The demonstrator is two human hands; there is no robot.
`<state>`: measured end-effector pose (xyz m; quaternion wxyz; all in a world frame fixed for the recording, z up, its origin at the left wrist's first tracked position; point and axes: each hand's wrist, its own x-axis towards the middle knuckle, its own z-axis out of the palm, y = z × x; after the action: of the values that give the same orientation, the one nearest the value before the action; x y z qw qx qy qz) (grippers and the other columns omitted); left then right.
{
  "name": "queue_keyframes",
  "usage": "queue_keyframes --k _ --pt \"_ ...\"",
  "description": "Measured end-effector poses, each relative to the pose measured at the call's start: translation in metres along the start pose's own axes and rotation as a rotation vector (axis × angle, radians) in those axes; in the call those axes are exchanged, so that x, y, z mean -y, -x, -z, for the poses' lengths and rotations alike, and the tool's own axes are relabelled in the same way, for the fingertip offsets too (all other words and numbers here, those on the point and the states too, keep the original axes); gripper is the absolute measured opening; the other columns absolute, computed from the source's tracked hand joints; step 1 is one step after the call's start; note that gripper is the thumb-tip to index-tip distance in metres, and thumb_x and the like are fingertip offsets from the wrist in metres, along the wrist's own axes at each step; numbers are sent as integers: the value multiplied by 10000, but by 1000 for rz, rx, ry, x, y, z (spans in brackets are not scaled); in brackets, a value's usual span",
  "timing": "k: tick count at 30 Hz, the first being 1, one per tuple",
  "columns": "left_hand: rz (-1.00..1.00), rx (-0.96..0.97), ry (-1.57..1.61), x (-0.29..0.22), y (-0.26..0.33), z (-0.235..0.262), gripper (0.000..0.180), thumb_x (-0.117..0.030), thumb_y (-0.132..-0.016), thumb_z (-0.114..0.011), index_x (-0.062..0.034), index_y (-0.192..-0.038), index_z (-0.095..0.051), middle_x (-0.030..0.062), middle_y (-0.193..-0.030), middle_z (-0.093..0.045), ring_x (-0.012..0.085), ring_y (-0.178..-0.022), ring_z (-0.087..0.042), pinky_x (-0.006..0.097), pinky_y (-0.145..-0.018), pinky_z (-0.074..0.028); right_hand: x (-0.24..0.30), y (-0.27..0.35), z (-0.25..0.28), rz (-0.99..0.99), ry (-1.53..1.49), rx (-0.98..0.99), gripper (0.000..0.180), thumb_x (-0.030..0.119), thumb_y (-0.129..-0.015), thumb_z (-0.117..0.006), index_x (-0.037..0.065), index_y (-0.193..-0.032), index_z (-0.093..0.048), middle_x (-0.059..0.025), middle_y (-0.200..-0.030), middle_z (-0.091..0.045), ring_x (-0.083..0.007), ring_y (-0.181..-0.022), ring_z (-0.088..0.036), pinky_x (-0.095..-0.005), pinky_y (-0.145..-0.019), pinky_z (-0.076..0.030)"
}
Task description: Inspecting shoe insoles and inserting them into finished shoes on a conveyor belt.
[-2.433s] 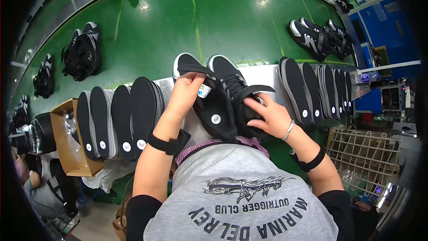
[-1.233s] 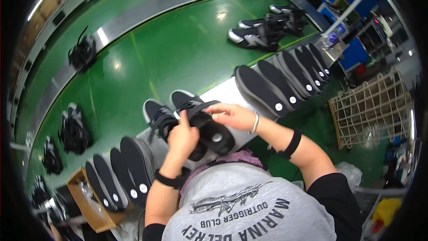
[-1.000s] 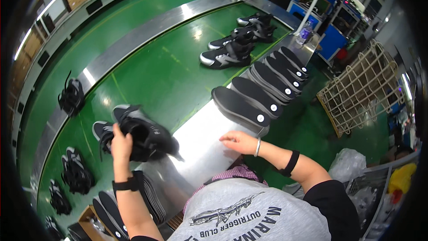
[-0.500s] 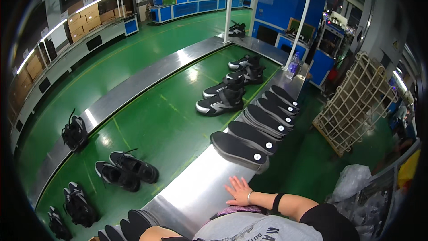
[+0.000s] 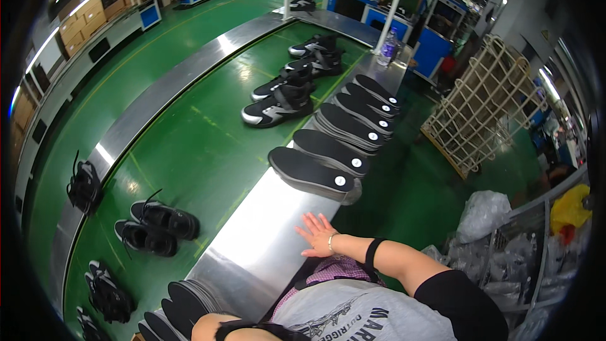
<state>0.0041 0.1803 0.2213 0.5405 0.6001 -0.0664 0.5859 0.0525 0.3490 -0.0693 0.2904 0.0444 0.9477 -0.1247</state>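
Observation:
My right hand (image 5: 317, 235) lies flat at the edge of a shiny metal ledge (image 5: 252, 227), fingers spread and holding nothing. Just beyond it are stacks of black insoles (image 5: 312, 170) with round white stickers at one end. Only part of my left arm (image 5: 211, 327) shows at the lower edge; its hand is out of sight. Beside that arm sit more stacked dark insoles (image 5: 183, 306). On the green belt left of the ledge stand black and silver high-top shoes (image 5: 278, 106) and a pair of black sneakers (image 5: 158, 224).
A purple-labelled bottle (image 5: 387, 50) stands at the ledge's far end. Right of it is a wire-frame rack (image 5: 486, 104). Clear plastic bags (image 5: 483, 215) fill shelving at the lower right. Another shoe (image 5: 84, 186) rests on the belt's far metal rim.
The view has shifted, so the shoes and insoles appear farther left and higher. My right hand stays spread on the ledge edge.

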Motion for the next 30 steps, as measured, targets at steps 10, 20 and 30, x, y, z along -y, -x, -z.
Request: queue_keyframes --k 10,20,30 --pt "228 -700 -137 68 32 38 594 -537 -819 -376 5 -1038 -481 191 -899 -554 339 -759 -559 431 -681 -437 -32 91 -41 64 -443 -219 318 281 -781 -524 112 -1050 -536 -100 -1145 -461 -249 -1079 -423 -386 -859 -374" --pt "1677 506 -1023 316 378 141 418 -380 -786 -436 0 -788 -611 249 -900 -566 344 -876 -563 378 -769 -452 -103 253 -267 -661 -823 -268 320 290 -770 -450 28 -833 -623 -192 -857 -599 -339 -820 -576 -423 -733 -449" --pt "1997 409 -580 436 110 100 263 -207 -730 -583 6 -884 -597 156 -810 -618 212 -743 -593 314 -675 -447 -43 366 -415 -994 -1591 -228 499 484 -768 -485 32 -948 -593 -176 -870 -611 -313 -800 -584 -387 -705 -444"
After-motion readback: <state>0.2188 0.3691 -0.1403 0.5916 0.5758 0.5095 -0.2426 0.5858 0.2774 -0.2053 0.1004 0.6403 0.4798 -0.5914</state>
